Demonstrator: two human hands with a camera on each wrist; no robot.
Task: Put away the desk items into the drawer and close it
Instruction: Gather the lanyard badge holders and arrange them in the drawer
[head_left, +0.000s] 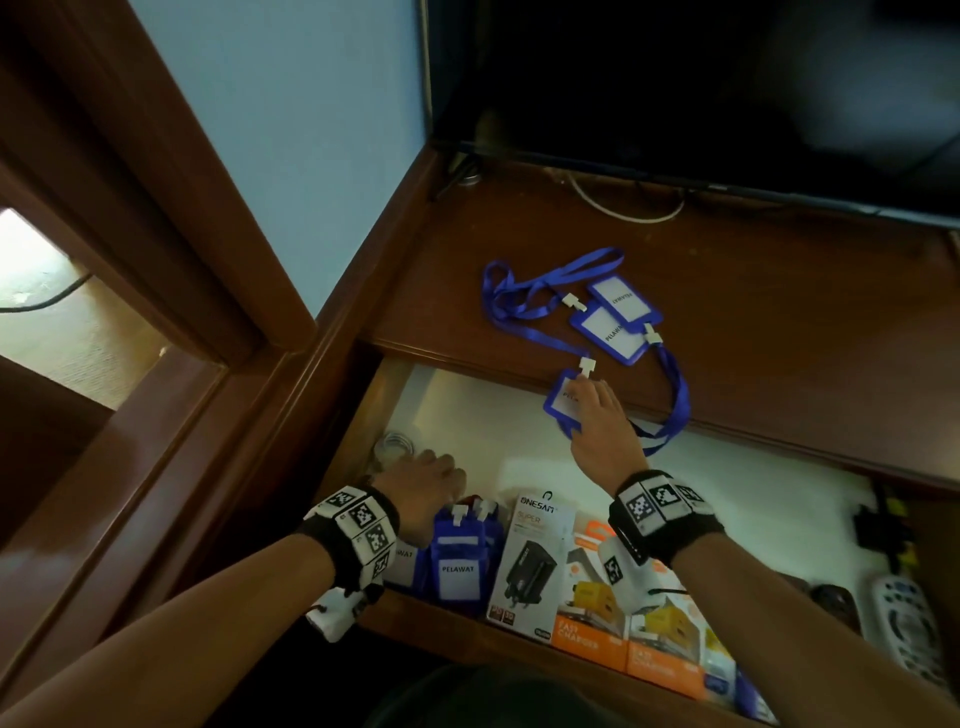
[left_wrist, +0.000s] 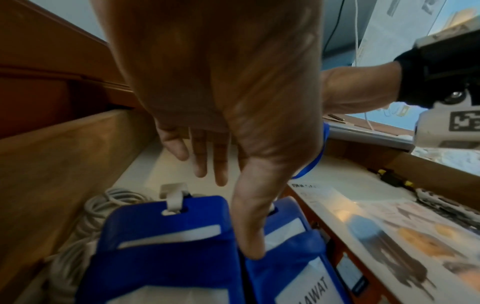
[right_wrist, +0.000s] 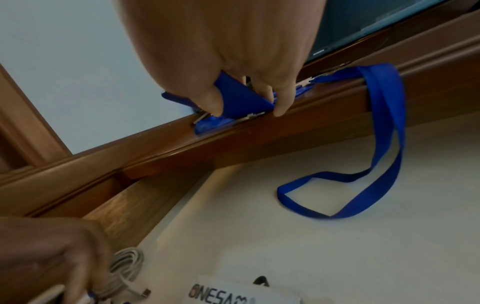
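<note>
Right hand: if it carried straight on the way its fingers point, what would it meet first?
Probably the two badge holders lying farther back on the desktop; the right hand already grips the nearest badge holder at the edge.

- My right hand (head_left: 597, 415) is reached forward, arm extended, thumb and fingers (right_wrist: 284, 98) pinched closed.
- My left hand (head_left: 426, 480) is held low, palm down, fingers (left_wrist: 221, 164) straight and relaxed, thumb pointing down.

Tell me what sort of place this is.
Probably an office or reception desk, though I can't be sure: blue visitor-style badges on lanyards lie on a wooden desktop under a dark screen, above an open drawer stocked with boxed chargers.
</note>
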